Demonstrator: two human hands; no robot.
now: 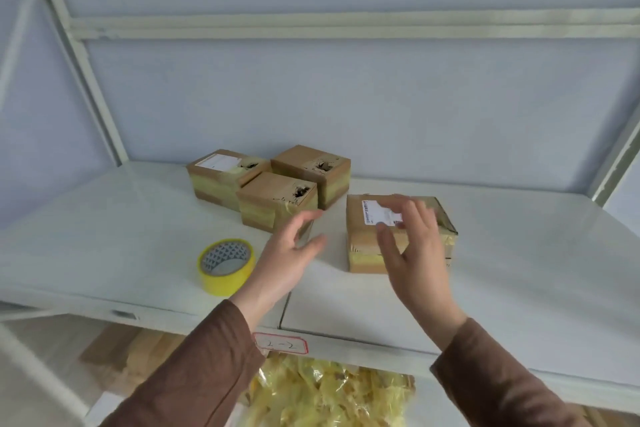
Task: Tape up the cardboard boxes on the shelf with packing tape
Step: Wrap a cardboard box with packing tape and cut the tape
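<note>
shelf [104, 239]: both hands spread, holding nothing.

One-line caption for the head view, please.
Both open hands, left hand and right hand, reach toward a labelled cardboard box on the white shelf, yellow tape roll alongside.

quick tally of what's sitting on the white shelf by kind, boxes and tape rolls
cardboard boxes: 4, three clustered at the back and one apart on the right
yellow tape rolls: 1
total: 5

Both hands, left and right, hover open and hold nothing.
</note>
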